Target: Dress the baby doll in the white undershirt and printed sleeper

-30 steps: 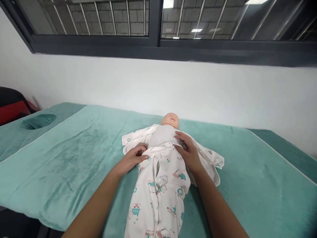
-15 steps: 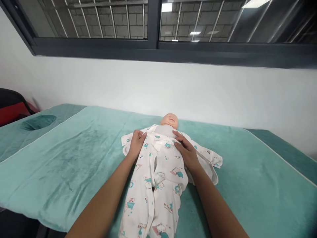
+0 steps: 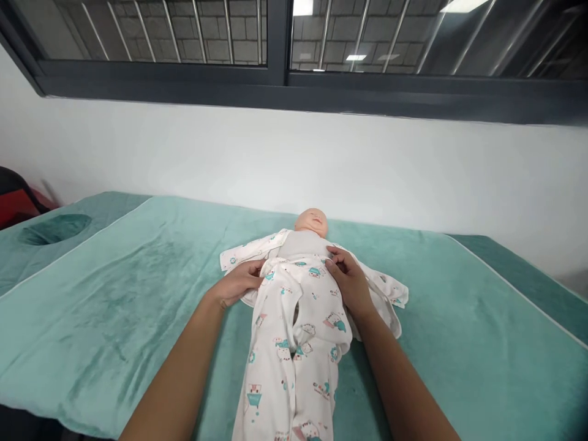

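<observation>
A baby doll [image 3: 312, 222] lies on its back on a teal towel [image 3: 138, 288], its head toward the wall. It wears a white printed romper [image 3: 294, 343], open at the chest, showing a grey torso. My left hand [image 3: 239, 283] pinches the romper's left edge at the doll's chest. On the other side, my right hand [image 3: 348, 280] has its fingers curled on the romper's right edge by the chest. The romper's sleeves lie spread to both sides.
The towel covers a padded table with a face hole [image 3: 55, 228] at the far left. A white wall and a dark-framed window [image 3: 285, 55] rise behind. A red and black object [image 3: 13, 202] sits at the left edge.
My left hand slid up to the doll's shoulder half a second ago, then came back down to the chest edge of the romper. My right hand stayed at the chest.
</observation>
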`<state>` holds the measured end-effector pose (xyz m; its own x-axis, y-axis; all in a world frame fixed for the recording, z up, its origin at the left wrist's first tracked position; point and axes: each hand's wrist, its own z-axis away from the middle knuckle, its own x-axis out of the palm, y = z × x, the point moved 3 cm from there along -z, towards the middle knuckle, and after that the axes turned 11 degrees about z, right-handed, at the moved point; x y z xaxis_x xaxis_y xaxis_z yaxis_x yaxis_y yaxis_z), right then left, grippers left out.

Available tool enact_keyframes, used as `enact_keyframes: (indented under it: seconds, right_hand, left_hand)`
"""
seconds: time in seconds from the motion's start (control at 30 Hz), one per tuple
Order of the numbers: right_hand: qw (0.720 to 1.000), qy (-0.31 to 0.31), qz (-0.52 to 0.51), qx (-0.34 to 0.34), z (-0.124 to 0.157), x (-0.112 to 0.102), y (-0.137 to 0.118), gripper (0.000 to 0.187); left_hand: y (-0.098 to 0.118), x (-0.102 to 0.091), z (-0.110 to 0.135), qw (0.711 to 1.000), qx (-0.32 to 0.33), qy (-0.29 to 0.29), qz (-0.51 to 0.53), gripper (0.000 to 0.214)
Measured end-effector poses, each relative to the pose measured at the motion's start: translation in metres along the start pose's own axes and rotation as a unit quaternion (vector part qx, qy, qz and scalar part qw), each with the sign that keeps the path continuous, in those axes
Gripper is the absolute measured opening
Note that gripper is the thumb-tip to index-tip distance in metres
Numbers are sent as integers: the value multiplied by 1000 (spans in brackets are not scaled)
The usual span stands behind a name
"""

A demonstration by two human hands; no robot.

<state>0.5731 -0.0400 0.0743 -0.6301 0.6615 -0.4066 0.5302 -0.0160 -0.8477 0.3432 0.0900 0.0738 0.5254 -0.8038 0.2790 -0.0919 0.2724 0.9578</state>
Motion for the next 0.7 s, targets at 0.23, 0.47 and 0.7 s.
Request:
enact_keyframes:
  seconds: [0.23, 0.47, 0.7]
  right_hand:
    - [1000, -15, -3, 4, -2, 1, 2, 22]
    - [998, 42, 40, 12, -7, 6, 8, 21]
    - [990, 85, 112, 12, 4, -4, 4, 30]
  left_hand:
    - [1, 0, -4, 980, 119, 114, -113, 10]
    - [-12, 8, -25, 943, 135, 294, -83, 13]
    - [-19, 5, -9, 991, 13, 122, 50, 30]
